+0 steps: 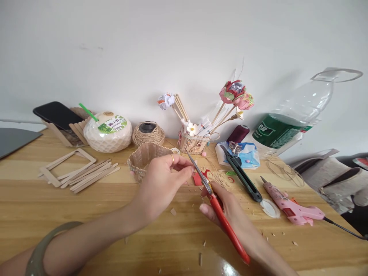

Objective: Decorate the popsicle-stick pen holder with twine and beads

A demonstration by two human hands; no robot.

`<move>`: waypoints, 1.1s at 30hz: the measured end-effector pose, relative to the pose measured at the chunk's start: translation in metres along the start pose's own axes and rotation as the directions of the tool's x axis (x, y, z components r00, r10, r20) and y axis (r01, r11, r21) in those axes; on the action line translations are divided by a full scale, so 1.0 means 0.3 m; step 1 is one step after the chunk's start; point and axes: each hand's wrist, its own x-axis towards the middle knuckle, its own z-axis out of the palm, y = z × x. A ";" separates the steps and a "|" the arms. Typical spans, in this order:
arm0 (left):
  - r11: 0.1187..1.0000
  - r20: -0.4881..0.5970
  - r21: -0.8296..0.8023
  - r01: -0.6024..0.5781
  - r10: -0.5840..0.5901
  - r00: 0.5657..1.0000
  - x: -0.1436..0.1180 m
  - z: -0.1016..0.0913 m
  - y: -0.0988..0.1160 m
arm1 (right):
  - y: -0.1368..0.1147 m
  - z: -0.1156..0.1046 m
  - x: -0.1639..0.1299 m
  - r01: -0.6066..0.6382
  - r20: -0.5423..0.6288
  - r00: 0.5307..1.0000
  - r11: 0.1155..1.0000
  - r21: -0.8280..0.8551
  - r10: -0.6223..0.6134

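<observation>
My left hand point(165, 182), with a ring on one finger, is closed in a pinch near the middle of the table; what it pinches is too small to make out. My right hand point(227, 211) grips red-handled scissors point(227, 222), their metal blades pointing away and up to the left, close to the left fingertips. Whether the blades are parted is unclear. Behind my left hand sits a small basket of wooden sticks point(143, 155), partly hidden. Red scraps point(197, 179) lie beyond the blades.
Craft sticks point(92, 174) and a stick frame point(67, 165) lie left, before a coconut point(107, 132) and twine point(148, 134). A flower holder point(194, 143) stands behind. Rightward are a utility knife point(243, 174), a pink glue gun point(296, 209) with cord and a large bottle point(293, 111).
</observation>
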 end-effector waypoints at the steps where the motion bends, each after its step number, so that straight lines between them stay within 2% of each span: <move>1: 1.000 0.001 -0.003 -0.006 0.006 1.000 0.000 0.000 0.001 | 0.003 -0.001 -0.002 0.022 0.016 1.000 0.999 0.025 -0.023; 6: 0.991 0.045 -0.131 0.028 -0.023 0.999 0.001 0.003 -0.002 | 0.016 -0.010 -0.016 0.119 0.072 0.989 0.979 0.165 -0.132; 14: 0.918 0.072 -0.390 0.072 -0.047 0.996 -0.004 0.020 -0.030 | 0.011 -0.007 -0.026 0.105 0.072 0.990 0.968 0.227 -0.124; 21: 0.887 0.026 -0.455 0.080 -0.076 0.997 -0.019 0.043 -0.038 | 0.013 0.005 -0.017 0.108 0.056 0.991 0.981 0.163 -0.119; 33: 0.886 -0.003 -0.454 0.089 -0.102 0.995 -0.029 0.047 -0.035 | 0.010 0.008 -0.015 0.053 0.079 0.995 0.989 0.141 -0.065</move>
